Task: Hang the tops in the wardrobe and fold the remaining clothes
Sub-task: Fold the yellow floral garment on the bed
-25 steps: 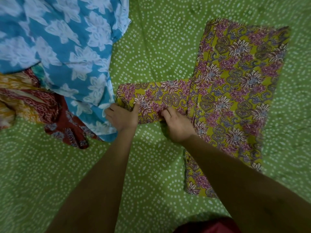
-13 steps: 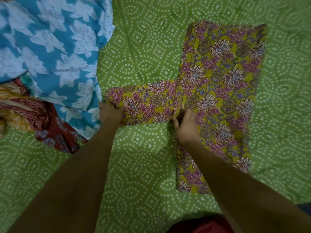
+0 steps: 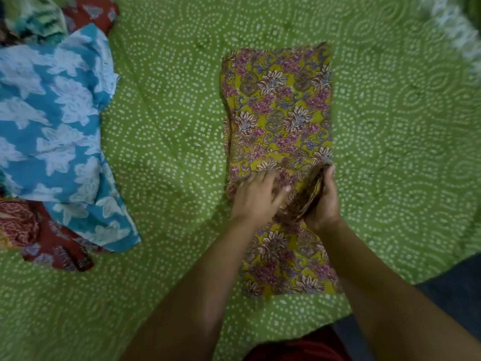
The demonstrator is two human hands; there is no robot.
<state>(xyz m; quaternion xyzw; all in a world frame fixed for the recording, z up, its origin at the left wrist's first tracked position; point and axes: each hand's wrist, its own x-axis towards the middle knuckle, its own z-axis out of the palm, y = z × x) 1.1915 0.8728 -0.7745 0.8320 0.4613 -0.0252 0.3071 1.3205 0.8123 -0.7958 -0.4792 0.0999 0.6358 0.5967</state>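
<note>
A yellow garment with pink and purple flowers (image 3: 278,110) lies as a long folded strip in the middle of the green bedspread (image 3: 169,131). Its sleeve is folded in over the body. My left hand (image 3: 257,196) rests flat on the folded sleeve with fingers spread. My right hand (image 3: 324,201) grips the bunched right edge of the garment just beside it, fingers curled under the layers. A blue top with white flowers (image 3: 54,131) lies spread at the left.
A dark red patterned cloth (image 3: 52,246) and other crumpled clothes lie under and behind the blue top at the left. The bed's edge and a dark floor (image 3: 453,293) show at the lower right. A white fringe (image 3: 455,27) sits top right.
The sleeve that stuck out to the left has been folded onto the garment's body. Both hands moved right with it; my right hand now grips the right edge.
</note>
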